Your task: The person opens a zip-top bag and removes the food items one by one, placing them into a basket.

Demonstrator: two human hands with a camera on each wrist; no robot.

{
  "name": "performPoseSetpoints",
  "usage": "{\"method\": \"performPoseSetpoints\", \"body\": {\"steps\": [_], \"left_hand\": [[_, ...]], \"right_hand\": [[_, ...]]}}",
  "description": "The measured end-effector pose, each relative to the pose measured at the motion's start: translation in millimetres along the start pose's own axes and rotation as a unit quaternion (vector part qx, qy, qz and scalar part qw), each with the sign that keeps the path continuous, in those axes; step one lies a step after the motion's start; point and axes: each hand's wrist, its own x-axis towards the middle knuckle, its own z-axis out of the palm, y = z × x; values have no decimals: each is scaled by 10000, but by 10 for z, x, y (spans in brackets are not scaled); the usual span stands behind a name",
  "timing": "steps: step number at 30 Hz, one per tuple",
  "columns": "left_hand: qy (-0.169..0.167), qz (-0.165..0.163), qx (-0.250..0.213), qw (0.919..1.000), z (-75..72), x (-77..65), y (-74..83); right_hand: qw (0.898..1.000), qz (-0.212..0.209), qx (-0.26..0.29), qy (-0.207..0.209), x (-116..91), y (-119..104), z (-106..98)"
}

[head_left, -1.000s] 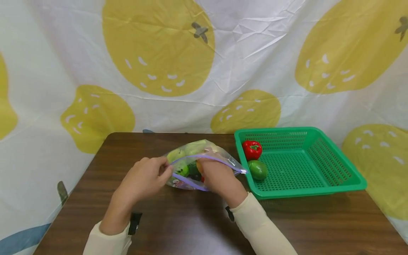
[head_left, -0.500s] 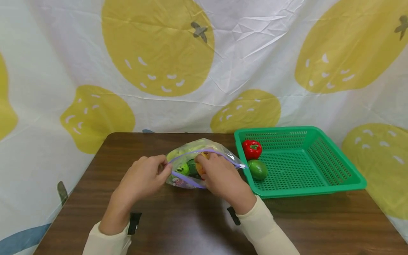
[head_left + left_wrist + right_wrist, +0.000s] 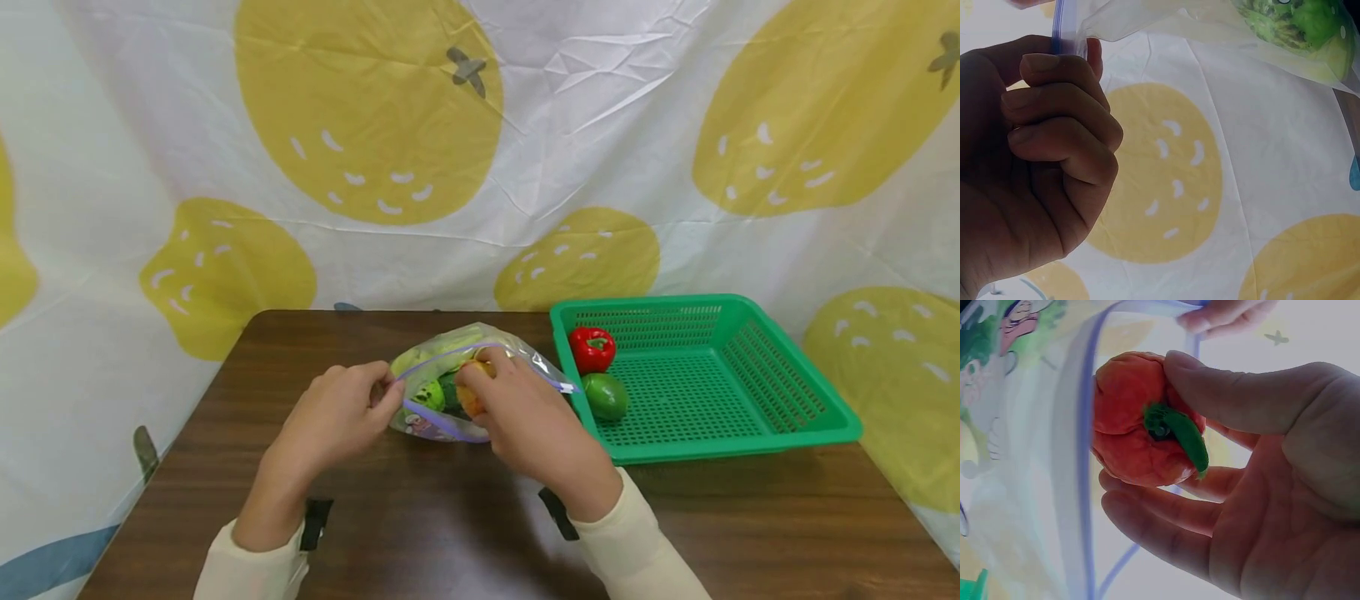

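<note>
My left hand (image 3: 337,417) pinches the left end of a clear zip bag (image 3: 1141,15) with a purple zip strip at its mouth. Inside the bag, a bright green dark-speckled item (image 3: 430,395) lies beside a dark green one (image 3: 450,390), with pale green shapes behind. At the bag's open mouth, my right hand (image 3: 528,417) grips a small orange pumpkin (image 3: 1132,422) with a curved green stem, thumb on top and fingers beneath. The right wrist view has the pumpkin right at the purple strip, its left side behind the bag's edge.
To the right stands a green plastic basket (image 3: 727,454), close beside the bag. A red bell pepper (image 3: 592,349) and a green avocado-shaped item (image 3: 604,397) lie at its left wall. Behind the brown table (image 3: 405,533) hangs a lemon-print cloth (image 3: 420,267).
My right hand has drawn back from inside the bag toward its mouth, and more of the orange pumpkin shows. My left hand keeps its hold on the bag's edge.
</note>
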Motion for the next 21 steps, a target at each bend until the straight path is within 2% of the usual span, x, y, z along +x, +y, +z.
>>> {"method": "performPoseSetpoints", "body": {"steps": [21], "left_hand": [[71,89,74,9999,-18,-11,-23]], "right_hand": [[9972,-586,345,299,-164,-74,-302]]}}
